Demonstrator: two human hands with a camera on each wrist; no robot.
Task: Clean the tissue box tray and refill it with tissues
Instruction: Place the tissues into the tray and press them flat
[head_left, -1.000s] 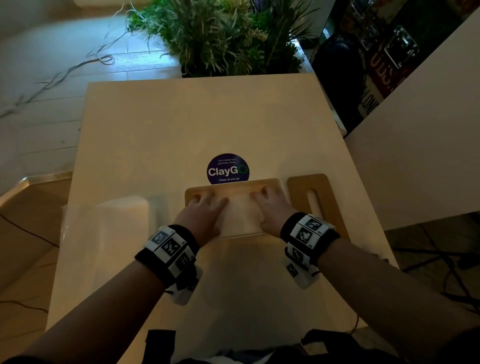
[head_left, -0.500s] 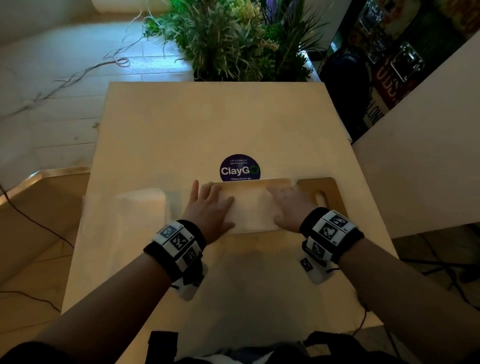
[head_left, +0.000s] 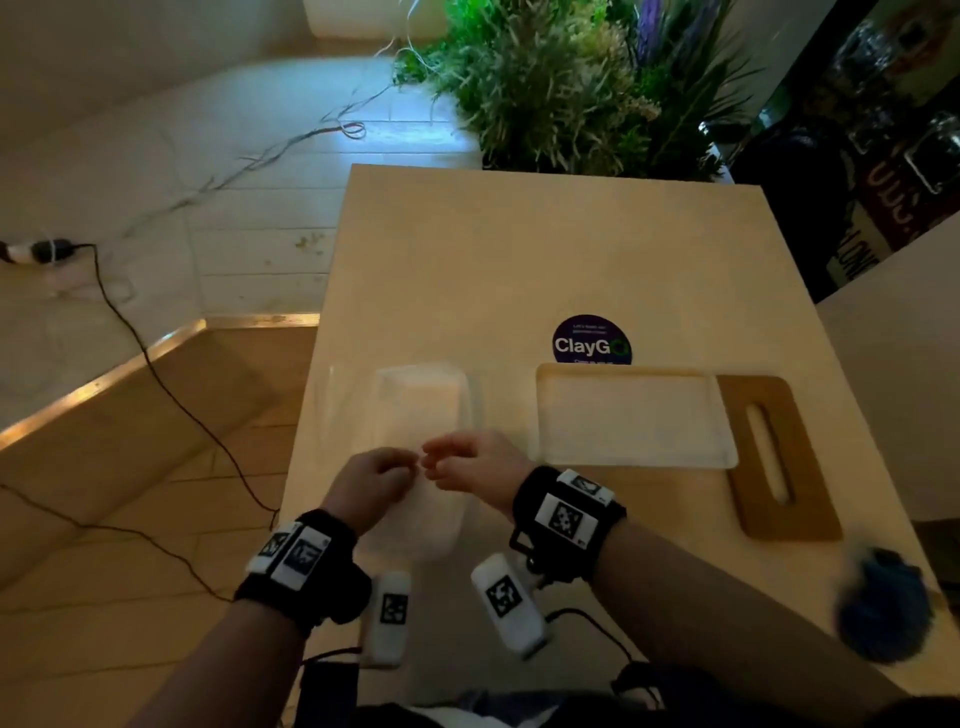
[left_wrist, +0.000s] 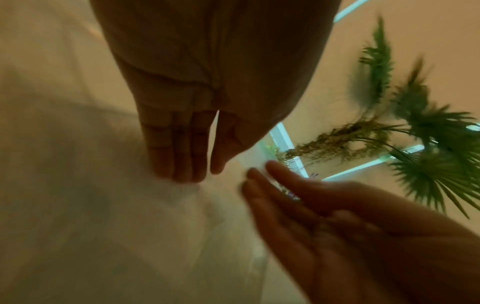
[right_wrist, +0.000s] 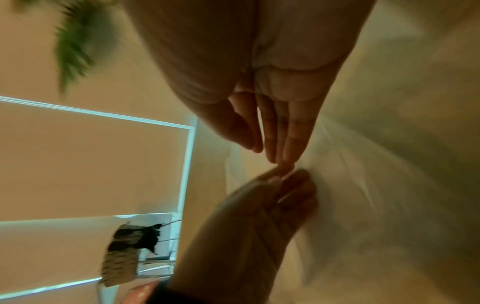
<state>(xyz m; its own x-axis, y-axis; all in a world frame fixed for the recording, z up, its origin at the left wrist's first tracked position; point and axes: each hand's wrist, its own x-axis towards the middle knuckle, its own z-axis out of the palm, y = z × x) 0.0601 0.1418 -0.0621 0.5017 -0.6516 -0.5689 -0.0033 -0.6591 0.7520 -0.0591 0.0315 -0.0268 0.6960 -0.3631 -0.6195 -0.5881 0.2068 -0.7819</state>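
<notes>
I see both hands low and centre in the head view, fingertips almost meeting over a clear plastic pack of tissues that lies on the tabletop. My left hand has its fingers bent inward at the pack's near end, and the left wrist view shows its fingers straight and together, tips down on the crinkled film; I cannot tell whether that grip has closed on the film or only presses it. My right hand sits just right of it; in the right wrist view its thumb and fingers come to a point at the film, but blur keeps me from saying whether it pinches.

The pack's long axis runs from the hands toward the upper part of the frame, its far end pointing up-frame.

The tissue box tray lies to the right of the hands, apart from both grips, filled with white tissue, its long axis running left to right. Just right of it, touching its edge, a wooden lid with 1 slot lies flat, long axis running up-frame. A round ClayGo sticker peeks out above the tray. A blue cloth sits at the lower right.
</notes>
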